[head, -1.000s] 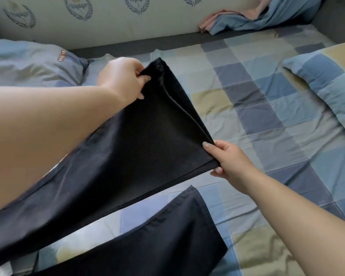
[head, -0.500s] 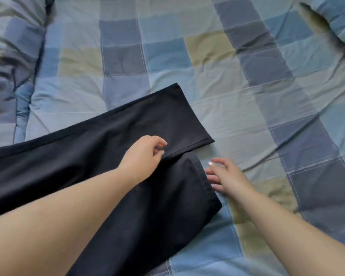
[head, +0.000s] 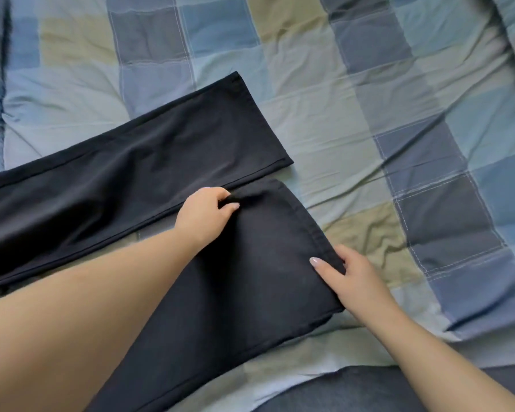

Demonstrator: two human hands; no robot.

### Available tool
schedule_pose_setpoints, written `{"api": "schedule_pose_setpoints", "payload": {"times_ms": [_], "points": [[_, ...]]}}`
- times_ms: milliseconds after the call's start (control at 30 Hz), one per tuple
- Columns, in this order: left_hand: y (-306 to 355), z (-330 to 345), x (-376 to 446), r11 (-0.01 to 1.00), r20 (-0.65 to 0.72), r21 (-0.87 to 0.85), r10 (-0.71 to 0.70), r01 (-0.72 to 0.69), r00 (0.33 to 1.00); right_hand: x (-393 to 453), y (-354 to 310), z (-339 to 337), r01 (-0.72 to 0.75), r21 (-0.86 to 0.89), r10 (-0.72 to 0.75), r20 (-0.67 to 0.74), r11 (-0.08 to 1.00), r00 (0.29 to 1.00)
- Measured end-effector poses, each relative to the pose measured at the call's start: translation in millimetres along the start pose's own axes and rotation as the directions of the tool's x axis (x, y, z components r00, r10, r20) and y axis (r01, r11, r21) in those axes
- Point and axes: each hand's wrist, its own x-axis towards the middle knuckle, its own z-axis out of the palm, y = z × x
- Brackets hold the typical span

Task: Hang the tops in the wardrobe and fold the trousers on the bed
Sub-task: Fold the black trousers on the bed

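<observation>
Trouser legs not yet aligned

We have the black trousers (head: 167,171) spread on the checked bedsheet (head: 354,120), one leg lying flat, the near leg angled away from it. Our left hand (head: 204,217) pinches a tuck of cloth at the near leg's inner edge; our right hand (head: 347,275) grips its hem corner, thumb on top. Risk, as we judge it: if we lift unevenly, the hems will not meet and the fold sets crooked; dragging could also rumple the loose sheet beneath. No containers in view; no tops or wardrobe visible.
</observation>
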Motion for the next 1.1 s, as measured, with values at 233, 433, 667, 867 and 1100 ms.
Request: {"api": "schedule_pose_setpoints", "payload": {"times_ms": [233, 433, 667, 867, 1100], "points": [[30, 20, 6, 0.999, 0.115, 0.008, -0.038, 0.037, 0.993, -12, 30, -22, -0.397, 0.032, 0.394, 0.071, 0.917, 0.916], [12, 34, -29, 0.975, 0.138, 0.224, -0.024, -0.008, 0.99, -19, 44, -22, -0.336, -0.225, 0.323, -0.093, 0.914, 0.942], [-38, 9, -122, 0.999, 0.07, 0.046, -0.025, 0.022, 0.997, -57, 8, 9, -0.045, -0.293, -0.036, -0.267, 0.955, 0.963], [-125, -43, -211, 0.971, 0.024, -0.105, -0.211, 0.213, 0.977, -122, -62, 107, 0.131, -0.196, -0.141, -0.037, 0.972, 0.989], [-244, -127, -318, 0.837, -0.038, -0.361, -0.454, 0.412, 0.89, -199, -152, 266, 0.194, -0.04, -0.187, 0.142, 0.98, 0.972]]}}
